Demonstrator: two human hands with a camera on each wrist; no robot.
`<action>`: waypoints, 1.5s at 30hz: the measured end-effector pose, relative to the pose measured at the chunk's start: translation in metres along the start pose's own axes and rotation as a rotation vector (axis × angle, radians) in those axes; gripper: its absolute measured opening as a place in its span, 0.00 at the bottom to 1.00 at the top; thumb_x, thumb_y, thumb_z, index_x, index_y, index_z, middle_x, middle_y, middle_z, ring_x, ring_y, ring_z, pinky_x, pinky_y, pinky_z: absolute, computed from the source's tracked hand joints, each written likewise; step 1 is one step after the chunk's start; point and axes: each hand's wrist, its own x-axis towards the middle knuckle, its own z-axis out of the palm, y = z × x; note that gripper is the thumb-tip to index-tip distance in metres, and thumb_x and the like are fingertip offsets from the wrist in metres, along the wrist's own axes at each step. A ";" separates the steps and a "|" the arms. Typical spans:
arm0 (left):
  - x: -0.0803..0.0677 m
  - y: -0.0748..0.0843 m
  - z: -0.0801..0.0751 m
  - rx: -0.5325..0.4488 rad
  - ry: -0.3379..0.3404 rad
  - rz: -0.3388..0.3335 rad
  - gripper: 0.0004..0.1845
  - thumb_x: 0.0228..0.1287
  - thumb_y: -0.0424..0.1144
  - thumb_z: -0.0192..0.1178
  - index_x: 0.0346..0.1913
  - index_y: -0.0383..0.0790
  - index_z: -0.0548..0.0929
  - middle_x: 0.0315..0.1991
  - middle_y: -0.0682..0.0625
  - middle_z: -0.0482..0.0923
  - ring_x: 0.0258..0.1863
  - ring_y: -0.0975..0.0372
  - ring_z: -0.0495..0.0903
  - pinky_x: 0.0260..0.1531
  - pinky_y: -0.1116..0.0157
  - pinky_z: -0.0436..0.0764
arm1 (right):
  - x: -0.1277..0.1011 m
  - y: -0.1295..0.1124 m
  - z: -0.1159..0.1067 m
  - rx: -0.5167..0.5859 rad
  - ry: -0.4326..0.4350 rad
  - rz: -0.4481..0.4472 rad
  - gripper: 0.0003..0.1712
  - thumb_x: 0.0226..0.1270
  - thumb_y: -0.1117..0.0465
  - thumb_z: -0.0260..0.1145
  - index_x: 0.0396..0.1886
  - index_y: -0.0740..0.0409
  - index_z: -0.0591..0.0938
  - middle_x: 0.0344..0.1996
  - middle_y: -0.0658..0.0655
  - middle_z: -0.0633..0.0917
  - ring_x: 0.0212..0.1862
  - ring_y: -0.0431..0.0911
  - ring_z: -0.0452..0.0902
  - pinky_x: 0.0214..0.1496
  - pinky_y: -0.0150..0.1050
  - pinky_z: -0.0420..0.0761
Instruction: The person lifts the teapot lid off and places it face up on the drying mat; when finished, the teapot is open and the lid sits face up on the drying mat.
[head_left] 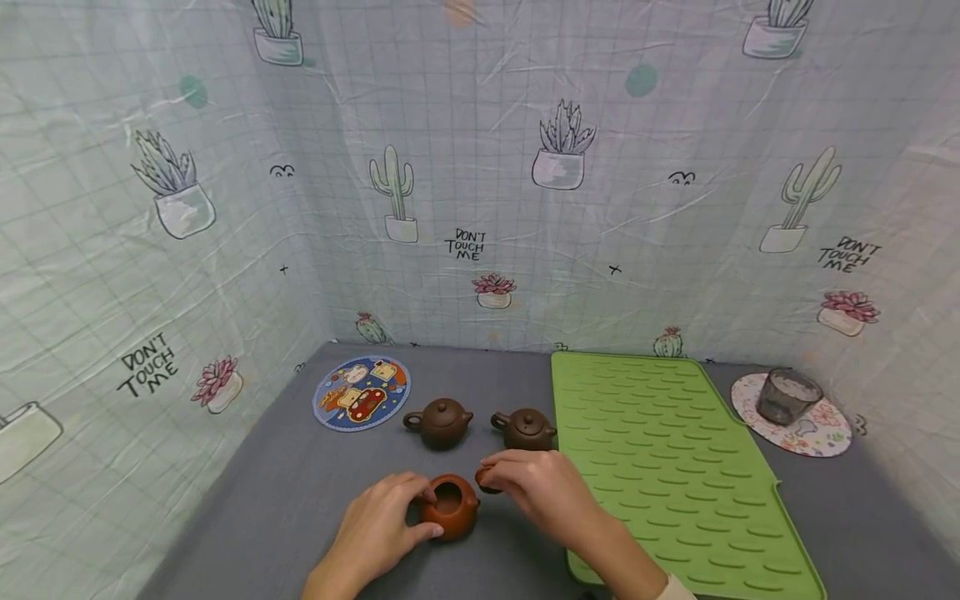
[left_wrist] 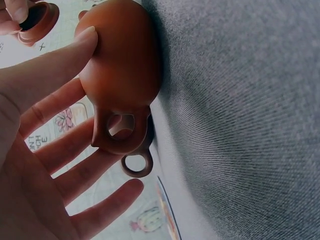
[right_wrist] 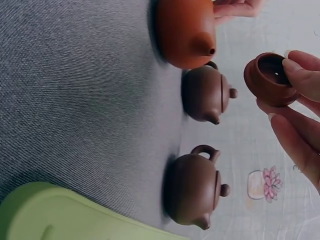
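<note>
An orange-brown clay teapot [head_left: 459, 518] stands lidless on the grey cloth, its round opening facing up. My left hand [head_left: 381, 518] holds it from the left, thumb [left_wrist: 70, 57] against its side and index finger at the opening's rim. The other fingers spread past the looped handle [left_wrist: 122, 137] in the left wrist view. Just right of the pot, my right hand [head_left: 543, 492] pinches its small round lid [right_wrist: 270, 82] between thumb and fingers. The lid is raised off the cloth, its hollow underside showing in the right wrist view.
Two dark brown lidded teapots, one on the left [head_left: 444, 425] and one on the right [head_left: 527, 429], stand behind. A green ridged mat [head_left: 660, 467] lies right. A blue cartoon mat [head_left: 362, 393] sits back left; a dark glass [head_left: 787, 396] rests on a floral mat [head_left: 832, 433] far right.
</note>
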 end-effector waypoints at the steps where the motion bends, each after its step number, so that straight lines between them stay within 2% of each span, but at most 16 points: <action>1: 0.000 0.000 0.000 -0.001 -0.003 -0.002 0.17 0.47 0.53 0.80 0.39 0.59 0.85 0.39 0.64 0.83 0.37 0.68 0.81 0.34 0.63 0.79 | 0.000 0.000 -0.001 0.006 -0.002 0.005 0.09 0.60 0.63 0.75 0.37 0.44 0.90 0.46 0.45 0.91 0.45 0.35 0.88 0.42 0.25 0.83; 5: 0.001 -0.001 0.000 -0.004 -0.005 -0.005 0.17 0.47 0.54 0.80 0.39 0.59 0.85 0.38 0.65 0.82 0.36 0.69 0.80 0.33 0.64 0.78 | 0.000 -0.001 -0.006 0.019 0.005 0.006 0.10 0.60 0.63 0.75 0.40 0.46 0.91 0.47 0.46 0.91 0.46 0.37 0.89 0.43 0.25 0.83; 15: 0.002 -0.002 -0.002 -0.023 -0.009 -0.010 0.17 0.45 0.54 0.81 0.37 0.60 0.85 0.36 0.67 0.81 0.36 0.69 0.80 0.33 0.65 0.78 | -0.004 0.003 -0.017 0.039 0.091 -0.036 0.14 0.56 0.65 0.78 0.43 0.50 0.91 0.48 0.48 0.90 0.47 0.39 0.89 0.45 0.25 0.83; 21: 0.003 -0.002 -0.003 -0.030 -0.013 -0.018 0.17 0.44 0.54 0.82 0.36 0.60 0.86 0.35 0.67 0.81 0.35 0.70 0.78 0.32 0.65 0.76 | -0.009 0.009 -0.024 0.000 0.071 0.001 0.17 0.53 0.65 0.80 0.45 0.49 0.90 0.49 0.48 0.90 0.48 0.42 0.89 0.44 0.30 0.85; 28: 0.004 -0.003 -0.003 -0.044 0.000 -0.012 0.17 0.43 0.53 0.82 0.34 0.60 0.86 0.35 0.67 0.82 0.35 0.69 0.78 0.32 0.66 0.76 | -0.015 0.016 -0.034 -0.002 0.074 0.022 0.20 0.52 0.67 0.80 0.45 0.49 0.90 0.50 0.49 0.90 0.48 0.43 0.89 0.41 0.29 0.84; 35: 0.004 -0.003 -0.005 -0.047 -0.022 -0.027 0.16 0.43 0.54 0.82 0.34 0.61 0.86 0.35 0.67 0.82 0.35 0.69 0.78 0.31 0.66 0.75 | -0.023 0.020 -0.039 -0.015 0.050 0.079 0.21 0.52 0.68 0.80 0.46 0.48 0.90 0.51 0.51 0.90 0.46 0.44 0.90 0.38 0.27 0.83; 45: 0.005 -0.003 -0.004 -0.047 -0.024 -0.028 0.16 0.43 0.54 0.82 0.34 0.61 0.86 0.36 0.66 0.83 0.36 0.68 0.79 0.32 0.65 0.76 | -0.033 0.026 -0.042 -0.041 0.055 0.077 0.22 0.51 0.69 0.80 0.46 0.47 0.90 0.51 0.50 0.90 0.47 0.44 0.90 0.42 0.32 0.86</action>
